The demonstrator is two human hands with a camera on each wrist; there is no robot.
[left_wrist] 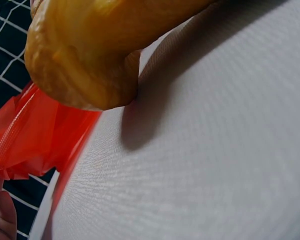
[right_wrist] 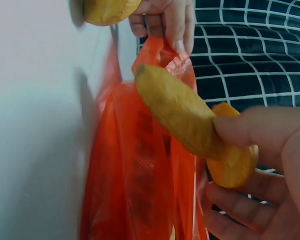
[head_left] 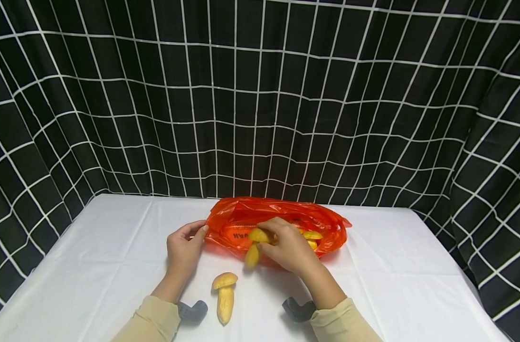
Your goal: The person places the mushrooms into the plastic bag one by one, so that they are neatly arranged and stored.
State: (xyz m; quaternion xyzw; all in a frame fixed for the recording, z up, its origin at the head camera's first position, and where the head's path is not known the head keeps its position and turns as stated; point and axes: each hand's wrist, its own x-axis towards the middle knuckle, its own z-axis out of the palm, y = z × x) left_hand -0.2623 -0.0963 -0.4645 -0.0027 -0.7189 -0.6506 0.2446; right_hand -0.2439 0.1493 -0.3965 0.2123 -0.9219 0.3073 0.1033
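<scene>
A red plastic bag lies with its mouth open at the back middle of the table. My left hand pinches the bag's left edge between thumb and fingers. Over the bag's near rim, my right hand holds a yellow mushroom at its cap, the stem hanging toward the front. In the right wrist view that mushroom shows stem and cap, with the thumb against it. Several yellow mushrooms lie inside the bag, partly hidden by the right hand. Another mushroom lies on the cloth between the forearms.
A white cloth covers the table. Black curtain with a white grid hangs behind and on both sides. Dark grey curved pieces stick out at both wrists.
</scene>
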